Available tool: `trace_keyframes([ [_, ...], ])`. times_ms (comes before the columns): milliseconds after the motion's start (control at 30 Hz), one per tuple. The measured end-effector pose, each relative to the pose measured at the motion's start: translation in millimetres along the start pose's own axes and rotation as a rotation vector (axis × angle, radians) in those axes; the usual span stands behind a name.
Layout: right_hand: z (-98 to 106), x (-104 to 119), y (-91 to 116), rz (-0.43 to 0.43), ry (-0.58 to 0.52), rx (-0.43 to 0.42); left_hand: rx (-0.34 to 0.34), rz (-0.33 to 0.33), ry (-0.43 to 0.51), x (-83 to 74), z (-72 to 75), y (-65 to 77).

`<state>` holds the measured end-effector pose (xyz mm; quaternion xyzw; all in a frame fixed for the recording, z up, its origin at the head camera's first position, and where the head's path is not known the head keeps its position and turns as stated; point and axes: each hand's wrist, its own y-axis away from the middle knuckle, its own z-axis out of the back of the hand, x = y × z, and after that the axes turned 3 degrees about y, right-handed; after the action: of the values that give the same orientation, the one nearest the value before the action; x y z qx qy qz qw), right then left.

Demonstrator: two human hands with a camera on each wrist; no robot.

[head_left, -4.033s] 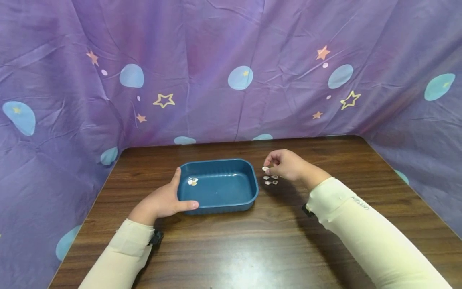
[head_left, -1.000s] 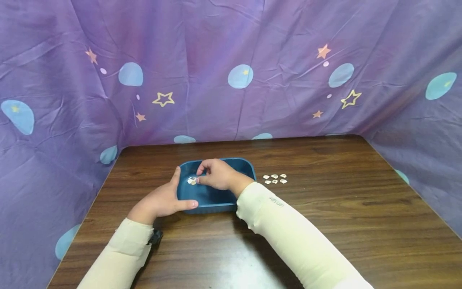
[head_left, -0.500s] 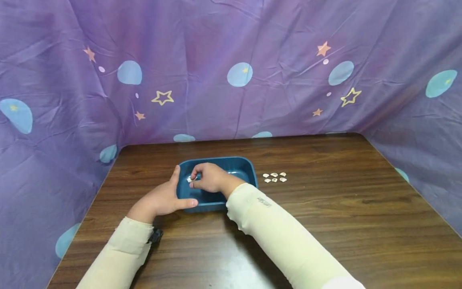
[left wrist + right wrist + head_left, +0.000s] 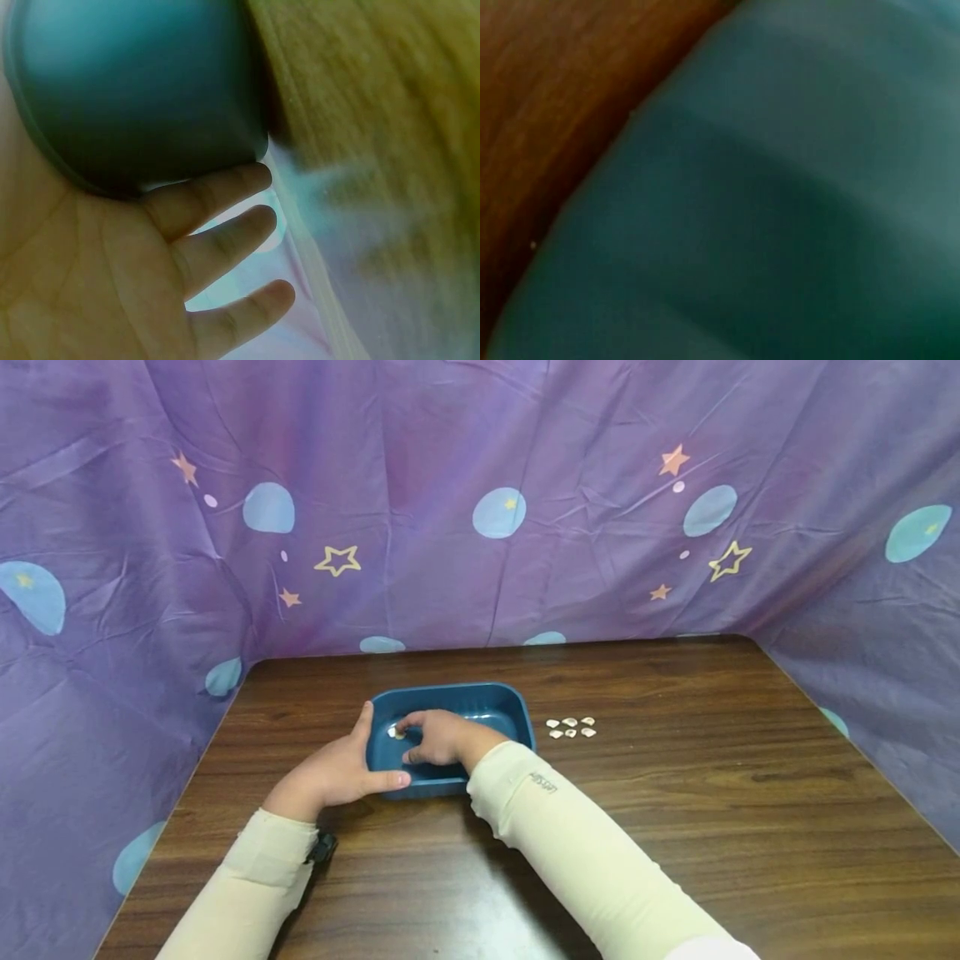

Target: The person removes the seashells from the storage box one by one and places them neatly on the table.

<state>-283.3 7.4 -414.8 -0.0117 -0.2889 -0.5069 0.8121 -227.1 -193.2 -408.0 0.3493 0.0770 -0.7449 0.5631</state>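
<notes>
In the head view a blue rectangular plastic tub [image 4: 450,787] stands on the table. My left hand [image 4: 330,777] braces its left end, thumb along the front rim and index finger at the far left corner. In the left wrist view the other fingers [image 4: 225,244] extend straight beside the tub wall. My right hand [image 4: 438,739] reaches into the tub, thumb and index finger apart. Its index fingertip is right at a small cluster of whitish seashells [image 4: 392,732] on the left of the tub floor, partly covering them. The right wrist view shows only the blurred tub [image 4: 765,202].
Several small seashells [image 4: 570,723] lie in two short rows on the table, right of the tub. The brown wood-grain table [image 4: 675,827] ends at the back against a purple curtain [image 4: 420,460] with stars and blue ovals.
Earlier the right hand pinched a seashell over the shells on the table. It has moved left into the tub, and its thumb and index finger have parted. The left hand stays put.
</notes>
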Motion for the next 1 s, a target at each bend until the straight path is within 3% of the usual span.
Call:
trace_keyframes([
  [400,-0.1,-1.1,-0.4,0.036,-0.012,-0.070,-0.010,-0.002,0.004,-0.6,0.9,-0.4],
  [1000,-0.4,-2.0,-0.8,0.053,0.037,-0.045,-0.017,0.006,0.002,-2.3,1.3,-0.1],
])
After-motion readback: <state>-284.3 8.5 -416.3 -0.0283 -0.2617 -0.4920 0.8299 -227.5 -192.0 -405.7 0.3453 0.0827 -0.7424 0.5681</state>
